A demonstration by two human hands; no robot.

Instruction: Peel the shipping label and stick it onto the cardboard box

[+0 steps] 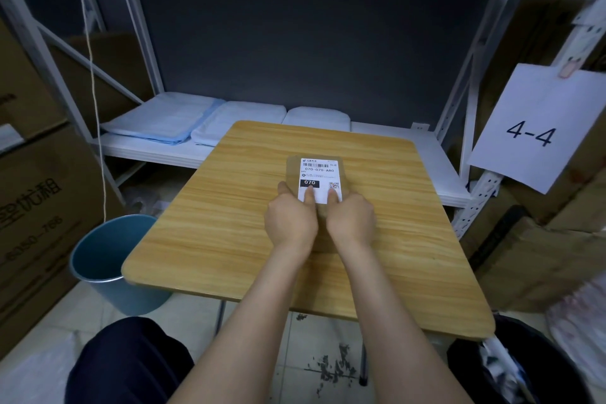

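A small flat cardboard box (292, 170) lies on the wooden table (229, 207), a little right of centre. A white shipping label (319, 172) with a barcode and "070" lies flat on its top face. My left hand (290, 220) is at the box's near left corner, thumb against the left side and forefinger pressed on the label's lower part. My right hand (351, 220) is at the near right corner, forefinger on the label and the other fingers curled by the right side. Both hands hide the near end of the box.
A blue bin (105, 259) stands by the table's left front corner and a black bin (475, 367) at the right front. Behind the table a white shelf (147, 151) carries folded cloths (164, 121). Large cartons (36, 207) stand at left. A "4-4" paper sign (531, 131) hangs at right.
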